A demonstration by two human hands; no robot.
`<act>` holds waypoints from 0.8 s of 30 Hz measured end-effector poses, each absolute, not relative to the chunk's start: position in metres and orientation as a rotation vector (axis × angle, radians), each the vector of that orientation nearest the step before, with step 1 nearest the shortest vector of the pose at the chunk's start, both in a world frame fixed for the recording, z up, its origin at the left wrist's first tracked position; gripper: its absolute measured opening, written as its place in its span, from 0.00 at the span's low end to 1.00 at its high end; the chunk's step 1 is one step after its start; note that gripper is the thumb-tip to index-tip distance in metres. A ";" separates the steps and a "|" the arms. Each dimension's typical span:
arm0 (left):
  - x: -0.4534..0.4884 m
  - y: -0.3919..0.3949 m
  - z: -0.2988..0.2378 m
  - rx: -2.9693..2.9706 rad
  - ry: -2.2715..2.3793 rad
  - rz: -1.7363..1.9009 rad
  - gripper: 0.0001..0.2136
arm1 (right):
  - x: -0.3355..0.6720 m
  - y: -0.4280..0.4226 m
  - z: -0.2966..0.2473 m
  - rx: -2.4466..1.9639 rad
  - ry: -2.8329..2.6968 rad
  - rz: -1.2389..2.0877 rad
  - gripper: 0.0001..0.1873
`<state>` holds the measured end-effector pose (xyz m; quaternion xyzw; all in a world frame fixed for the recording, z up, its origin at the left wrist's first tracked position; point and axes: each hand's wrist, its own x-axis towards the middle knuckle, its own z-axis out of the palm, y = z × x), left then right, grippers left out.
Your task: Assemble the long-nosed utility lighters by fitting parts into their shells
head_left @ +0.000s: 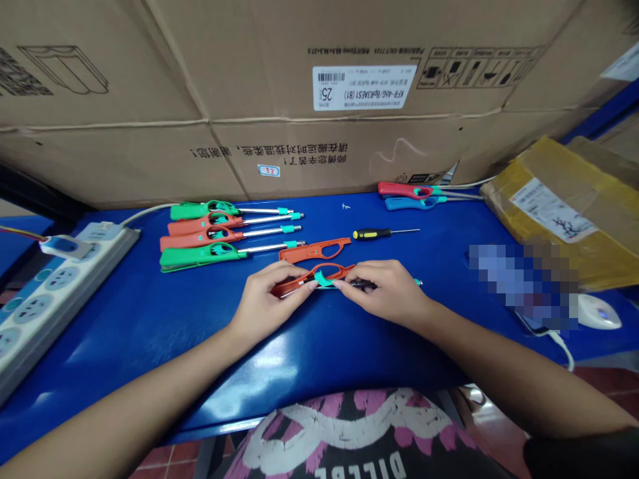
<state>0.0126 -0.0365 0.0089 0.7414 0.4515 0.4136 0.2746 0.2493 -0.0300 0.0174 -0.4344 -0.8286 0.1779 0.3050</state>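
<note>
Between my two hands lies an opened orange gas lighter [287,287], its long axis running left to right. My left hand [267,293] grips its handle end, the thumb against the turquoise trigger [324,279]. From the other side my right hand [382,289] pinches near the trigger, with a dark part under its fingers. The lighter's tip pokes out past the right hand. Just beyond the hands rests a loose orange handle half [317,250]. A black and yellow screwdriver [372,234] lies to the right of that half, touching neither hand.
Several green and orange lighters [204,233] lie in a row at the left. A red lighter [404,190] and a blue lighter [412,202] are at the back. A power strip [64,293], a taped parcel [574,206] and a white mouse-like device [596,311] flank the blue table [239,372].
</note>
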 end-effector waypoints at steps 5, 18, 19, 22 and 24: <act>0.012 -0.040 0.013 2.109 1.136 1.232 0.05 | 0.252 -0.030 0.017 -1.175 -2.190 0.408 0.16; 0.013 -0.042 0.015 2.142 1.125 1.322 0.03 | 0.249 -0.033 0.017 -1.204 -2.139 0.234 0.19; 0.013 -0.042 0.015 2.141 1.127 1.318 0.03 | 0.249 -0.033 0.017 -1.235 -2.125 0.227 0.20; 0.012 -0.042 0.015 2.138 1.135 1.311 0.03 | 0.249 -0.033 0.019 -1.293 -2.103 0.247 0.23; 0.012 -0.042 0.015 2.138 1.137 1.317 0.04 | 0.249 -0.033 0.020 -1.302 -2.097 0.272 0.22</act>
